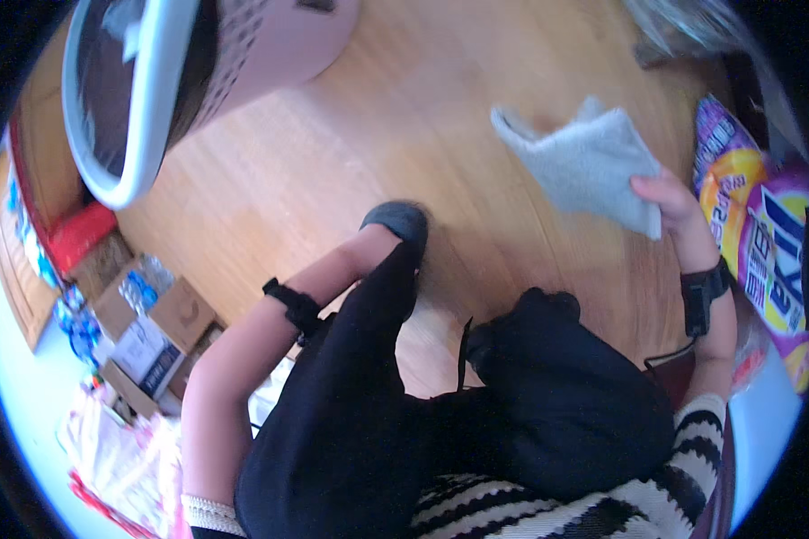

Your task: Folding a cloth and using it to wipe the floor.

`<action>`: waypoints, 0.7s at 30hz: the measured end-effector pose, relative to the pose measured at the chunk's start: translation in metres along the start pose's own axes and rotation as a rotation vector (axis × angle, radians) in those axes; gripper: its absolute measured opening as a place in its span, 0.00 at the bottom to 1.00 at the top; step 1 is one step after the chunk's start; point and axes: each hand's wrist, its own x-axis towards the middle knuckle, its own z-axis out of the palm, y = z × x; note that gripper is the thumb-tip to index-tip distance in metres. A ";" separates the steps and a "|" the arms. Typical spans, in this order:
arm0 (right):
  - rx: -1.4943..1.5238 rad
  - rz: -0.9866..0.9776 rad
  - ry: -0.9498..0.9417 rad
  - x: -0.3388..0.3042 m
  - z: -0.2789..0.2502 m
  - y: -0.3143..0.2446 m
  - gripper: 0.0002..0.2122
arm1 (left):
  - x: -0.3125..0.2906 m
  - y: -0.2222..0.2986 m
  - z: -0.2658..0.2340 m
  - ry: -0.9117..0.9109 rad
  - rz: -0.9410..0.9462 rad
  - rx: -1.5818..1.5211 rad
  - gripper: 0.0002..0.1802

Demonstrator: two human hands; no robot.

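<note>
The right hand [674, 202] is closed on a grey cloth [593, 171] (at one end) over the floor [288, 171]; the left hand [366, 252], partly hidden near a shoe [397, 218], cannot be told open or gripping.

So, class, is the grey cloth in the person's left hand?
No, the right hand grips the grey cloth near its edge, at the picture's right.

A light wood-grained floor [476, 54] runs beside wooden furniture [49, 171].

Cardboard boxes [185, 314], purple packages [776, 256], wooden floor [422, 117], perhaps plastic bags [139, 454]
</note>
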 end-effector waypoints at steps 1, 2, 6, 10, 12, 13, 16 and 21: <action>-0.023 -0.018 -0.100 0.028 0.019 -0.017 0.35 | -0.036 0.007 -0.001 0.019 -0.102 0.001 0.17; -0.009 -0.123 -0.152 0.049 0.029 -0.023 0.34 | -0.041 -0.001 0.012 0.207 -0.062 -0.090 0.17; 0.377 -0.298 -0.632 0.135 0.109 -0.025 0.24 | -0.070 -0.025 0.079 0.264 -0.425 -0.064 0.19; 0.419 -0.269 -0.701 0.172 0.149 0.004 0.22 | -0.117 0.014 0.041 0.235 -0.635 0.032 0.33; 0.336 -0.208 -0.666 0.182 0.170 -0.001 0.22 | -0.139 0.021 0.073 0.454 -0.728 0.003 0.37; 0.271 -0.164 -0.556 0.175 0.172 -0.006 0.22 | -0.144 0.027 0.090 0.533 -0.874 -0.034 0.38; 0.067 -0.090 -0.607 0.171 0.171 -0.045 0.22 | -0.203 0.041 0.141 0.341 -0.998 -0.765 0.36; -0.452 -0.269 -0.049 0.166 0.209 -0.034 0.27 | -0.229 0.036 0.303 0.160 -0.901 -1.428 0.26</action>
